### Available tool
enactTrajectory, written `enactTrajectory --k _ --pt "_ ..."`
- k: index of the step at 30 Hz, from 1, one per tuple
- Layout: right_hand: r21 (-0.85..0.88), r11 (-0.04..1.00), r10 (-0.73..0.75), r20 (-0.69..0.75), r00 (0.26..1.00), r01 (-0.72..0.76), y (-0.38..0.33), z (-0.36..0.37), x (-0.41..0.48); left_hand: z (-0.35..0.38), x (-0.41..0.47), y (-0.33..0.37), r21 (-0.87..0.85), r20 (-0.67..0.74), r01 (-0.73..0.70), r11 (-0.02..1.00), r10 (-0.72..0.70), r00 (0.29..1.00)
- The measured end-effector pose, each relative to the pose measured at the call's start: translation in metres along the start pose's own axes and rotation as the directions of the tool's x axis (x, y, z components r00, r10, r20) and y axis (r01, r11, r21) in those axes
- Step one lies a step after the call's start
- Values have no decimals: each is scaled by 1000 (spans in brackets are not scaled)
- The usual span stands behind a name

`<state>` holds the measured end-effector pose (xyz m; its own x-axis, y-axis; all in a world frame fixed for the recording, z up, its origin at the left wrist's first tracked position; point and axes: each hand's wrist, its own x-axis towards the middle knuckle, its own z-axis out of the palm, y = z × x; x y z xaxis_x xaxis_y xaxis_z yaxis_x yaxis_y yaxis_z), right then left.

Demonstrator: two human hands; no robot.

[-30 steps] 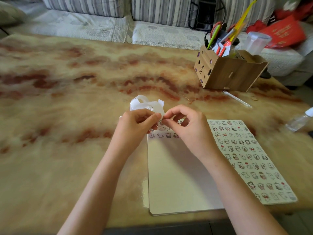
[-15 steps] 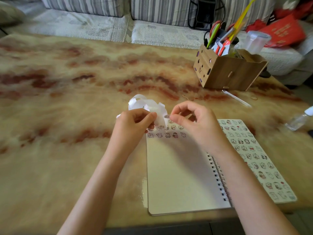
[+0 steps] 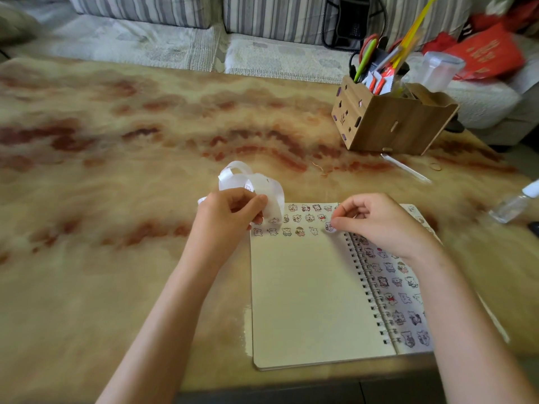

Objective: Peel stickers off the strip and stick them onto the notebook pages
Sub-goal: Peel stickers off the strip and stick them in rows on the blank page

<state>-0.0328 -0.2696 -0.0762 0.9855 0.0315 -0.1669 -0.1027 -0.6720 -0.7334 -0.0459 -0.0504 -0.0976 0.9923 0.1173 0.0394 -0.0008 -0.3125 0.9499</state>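
On the marbled desk [image 3: 116, 199], close to its near edge, an open spiral notebook [image 3: 306, 293] is laid flat. Its left page is bare except for three short rows of small cartoon stickers along the top, while its right page is covered with them. The left hand [image 3: 230, 217] is held at the upper left corner of the notebook, with the forearm stretched in from the lower left and the fingers curled inward. Its grip is pinched on the strip [image 3: 253, 182], a glossy white ribbon of backing that is looped up beyond the knuckles and bent down past the thumb toward the top edge of the page. The right hand [image 3: 379, 225] is held over the spiral binding, palm down, with the forearm laid across the right page from the lower right. Its grip is pressed together, thumb against forefinger, on a single sticker [image 3: 330, 227], which is placed at the right end of the lowest row; whether it is touching the paper cannot be told. The two hands are kept apart. Farther back on the right, a wooden organiser [image 3: 393, 126] filled with pens and scissors is seen, a clear bottle [image 3: 513, 204] is lying at the right edge, and a striped sofa [image 3: 145, 36] is set behind the desk.
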Motion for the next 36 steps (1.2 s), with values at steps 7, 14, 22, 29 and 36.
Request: enactTrajectory --k 7,14,22,29,36 --pt "-17 1000 5 8 1000 -5 0 1 1 -1 2 -1 2 2 6 1000 -6 1000" --pt "-68 998 -7 -10 1000 7 0 4 2 -1 1 -1 1 -1 10 1000 -10 1000" --pt "-132 991 -20 -58 998 12 -3 8 1 -1 1 0 6 1 4 1000 -4 1000" --pt "-205 979 -26 -84 996 8 -4 11 0 -2 0 1 0 0 10 1000 -10 1000" --pt "-312 949 -82 -136 987 36 -1 15 1 -2 0 1 3 1 11 1000 -11 1000"
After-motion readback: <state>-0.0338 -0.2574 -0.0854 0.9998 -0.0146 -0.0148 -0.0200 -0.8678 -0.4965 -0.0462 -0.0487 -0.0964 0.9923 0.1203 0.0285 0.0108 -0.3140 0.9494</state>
